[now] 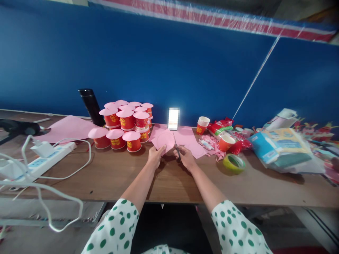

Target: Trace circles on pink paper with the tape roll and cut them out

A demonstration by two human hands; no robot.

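My left hand [156,156] grips the lower edge of a pink paper sheet [164,138] that has a faint round outline on it. In my right hand [186,157] is a pair of scissors [177,152], its blades pointing away from me at the sheet's right edge. Whether the blades are apart is too small to tell. More pink paper [189,137] lies flat just behind and to the right. Left of my hands stand several red paper cups [127,122], each topped with a shallow pink paper cone [125,113], some of them stacked.
A bright phone-like screen [173,119] leans against the blue wall [169,63]. To the right are stacked cups [202,125], paper scraps [212,147], yellow-green tape [233,163] and a blue package [283,146]. At left are a black flask [91,106], a power strip [45,160] and loose white cables.
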